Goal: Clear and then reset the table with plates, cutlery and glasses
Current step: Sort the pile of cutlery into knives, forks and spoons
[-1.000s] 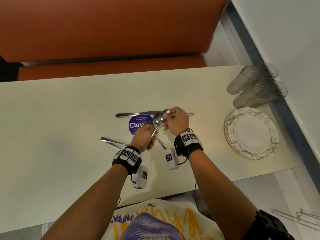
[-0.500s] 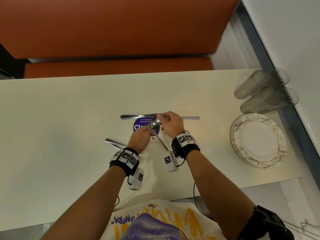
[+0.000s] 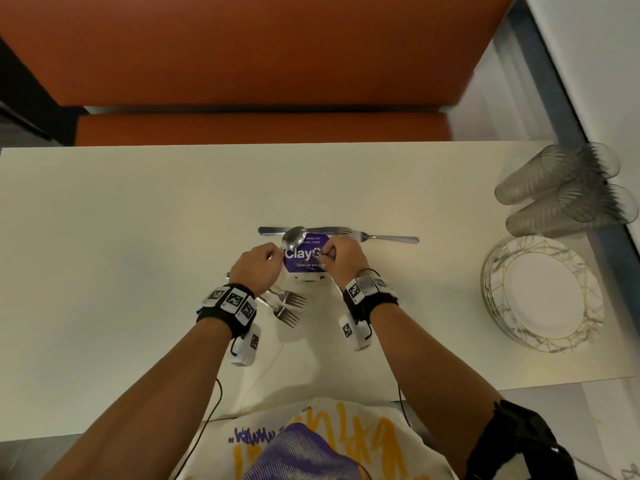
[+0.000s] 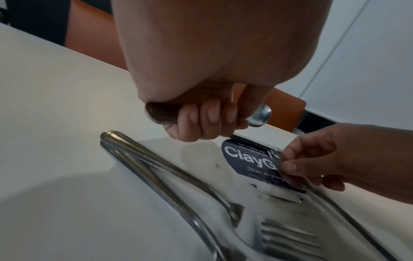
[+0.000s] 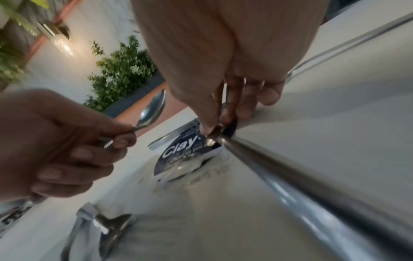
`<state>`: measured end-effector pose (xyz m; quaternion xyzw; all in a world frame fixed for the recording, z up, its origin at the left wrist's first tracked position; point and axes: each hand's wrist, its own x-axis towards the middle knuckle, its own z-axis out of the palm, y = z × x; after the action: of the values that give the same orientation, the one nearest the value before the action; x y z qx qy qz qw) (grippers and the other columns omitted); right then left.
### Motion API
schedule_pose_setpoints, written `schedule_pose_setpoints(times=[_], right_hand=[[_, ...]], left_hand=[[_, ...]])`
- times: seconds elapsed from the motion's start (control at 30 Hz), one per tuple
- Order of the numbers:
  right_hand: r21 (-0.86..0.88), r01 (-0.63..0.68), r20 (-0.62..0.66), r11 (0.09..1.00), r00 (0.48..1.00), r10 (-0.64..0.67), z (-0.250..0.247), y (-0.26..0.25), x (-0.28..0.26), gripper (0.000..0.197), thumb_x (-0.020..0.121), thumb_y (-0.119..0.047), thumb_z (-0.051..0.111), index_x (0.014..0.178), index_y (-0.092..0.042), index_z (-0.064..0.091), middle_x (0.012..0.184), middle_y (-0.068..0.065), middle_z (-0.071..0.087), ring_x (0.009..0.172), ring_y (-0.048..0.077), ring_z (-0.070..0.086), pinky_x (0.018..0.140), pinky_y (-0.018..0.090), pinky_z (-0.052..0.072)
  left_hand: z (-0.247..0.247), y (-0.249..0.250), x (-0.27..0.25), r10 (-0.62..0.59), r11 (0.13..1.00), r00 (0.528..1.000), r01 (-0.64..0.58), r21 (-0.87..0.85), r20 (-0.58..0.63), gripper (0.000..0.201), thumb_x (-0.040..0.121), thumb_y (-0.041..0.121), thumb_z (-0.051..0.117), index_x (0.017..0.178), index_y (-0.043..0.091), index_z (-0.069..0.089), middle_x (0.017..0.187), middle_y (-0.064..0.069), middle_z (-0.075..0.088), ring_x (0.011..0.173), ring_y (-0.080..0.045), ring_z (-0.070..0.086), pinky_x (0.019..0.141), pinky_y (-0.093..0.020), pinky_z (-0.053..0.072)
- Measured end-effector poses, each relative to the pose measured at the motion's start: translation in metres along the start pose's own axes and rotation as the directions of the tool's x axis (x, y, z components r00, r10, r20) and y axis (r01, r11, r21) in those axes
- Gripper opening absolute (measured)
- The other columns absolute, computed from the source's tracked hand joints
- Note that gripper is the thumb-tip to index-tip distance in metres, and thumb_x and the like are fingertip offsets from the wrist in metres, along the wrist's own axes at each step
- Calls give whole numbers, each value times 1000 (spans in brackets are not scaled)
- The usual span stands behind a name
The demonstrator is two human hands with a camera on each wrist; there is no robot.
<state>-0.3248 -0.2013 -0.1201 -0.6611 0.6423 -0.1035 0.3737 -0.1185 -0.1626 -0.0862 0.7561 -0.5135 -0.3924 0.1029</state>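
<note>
The cream table (image 3: 121,237) fills most of the view. At its right edge sits a stack of plates (image 3: 543,296), with ribbed glasses (image 3: 561,192) lying on their sides just beyond it. A knife (image 3: 273,231) and a fork (image 3: 384,237) lie end to end past a purple sticker (image 3: 304,261). Two forks (image 3: 287,306) rest near the left wrist. The left hand (image 3: 258,266) has its fingers curled round the handle of a spoon (image 3: 294,237), bowl raised over the sticker. The right hand (image 3: 346,261) pinches a second spoon (image 5: 290,173) between thumb and fingertips, its handle running back under the wrist
</note>
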Motion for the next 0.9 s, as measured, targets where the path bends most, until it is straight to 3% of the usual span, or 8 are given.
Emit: schedule_pose_setpoints(times=[0.07, 0.13, 0.33, 0.5, 0.6, 0.7, 0.83, 0.9], right_hand=[[39, -45, -19, 998, 999, 46, -7, 10, -7, 16, 84, -16, 77, 85, -22, 62, 87, -2, 64, 75, 10, 60, 68, 23, 51], [10, -75, -24, 997, 997, 75, -16, 23, -17, 16, 86, -16, 76, 85, -21, 61, 86, -4, 64, 72, 6, 59, 64, 16, 45], [-140, -152, -70, 978, 987, 143, -35, 58, -35, 12, 88, -24, 68, 99, -20, 65, 102, 0, 60, 97, 23, 60, 88, 39, 53], [210, -93, -124, 973, 985, 121, -41, 23, -22, 40, 91, -42, 68, 124, -21, 61, 95, -4, 66, 87, 15, 64, 81, 28, 53], [290, -110, -82, 951, 987, 139, -33, 1, -8, 25, 90, -33, 70, 109, -17, 69, 89, -1, 73, 79, 18, 71, 80, 35, 60], [269, -134, -108, 954, 980, 168, -23, -1, 3, 10, 87, -21, 70, 95, -17, 73, 81, -1, 74, 72, 19, 72, 79, 40, 61], [288, -185, -128, 940, 965, 229, -15, 7, 9, 3, 85, -21, 70, 87, -22, 71, 80, -4, 74, 72, 18, 72, 77, 43, 62], [290, -203, -136, 935, 959, 250, -14, 11, 8, 7, 86, -20, 70, 86, -26, 68, 83, -4, 74, 75, 18, 72, 78, 43, 62]], left_hand=[[1, 2, 7, 25, 998, 1000, -25, 61, 6, 34, 102, 39, 43, 78, 19, 56, 79, -3, 66, 75, -25, 61, 64, -33, 42], [3, 6, 14, 50, 993, 998, -52, 104, 24, 35, 103, 38, 43, 74, 21, 53, 79, -3, 66, 74, -24, 62, 63, -32, 43], [10, 24, 26, 152, 954, 977, -184, 236, 147, 32, 100, 41, 48, 79, 19, 58, 79, 0, 66, 75, -21, 64, 68, -34, 51], [17, 34, 31, 223, 933, 948, -275, 233, 226, 32, 100, 36, 52, 73, 17, 54, 69, 4, 60, 67, -18, 57, 59, -30, 40], [17, 36, 31, 256, 916, 934, -317, 247, 247, 29, 99, 37, 55, 73, 26, 56, 72, 10, 60, 68, -10, 57, 60, -27, 38], [15, 33, 34, 291, 896, 926, -352, 271, 242, 22, 98, 35, 57, 78, 28, 61, 75, 10, 63, 71, -15, 60, 61, -27, 42], [10, 21, 40, 319, 912, 933, -350, 213, 168, 3, 97, 25, 64, 98, 25, 66, 96, 5, 69, 86, -16, 65, 74, -33, 57], [12, 14, 40, 385, 889, 917, -398, 225, 101, 8, 96, 21, 67, 104, 21, 68, 105, 1, 64, 93, -18, 62, 80, -36, 56]])
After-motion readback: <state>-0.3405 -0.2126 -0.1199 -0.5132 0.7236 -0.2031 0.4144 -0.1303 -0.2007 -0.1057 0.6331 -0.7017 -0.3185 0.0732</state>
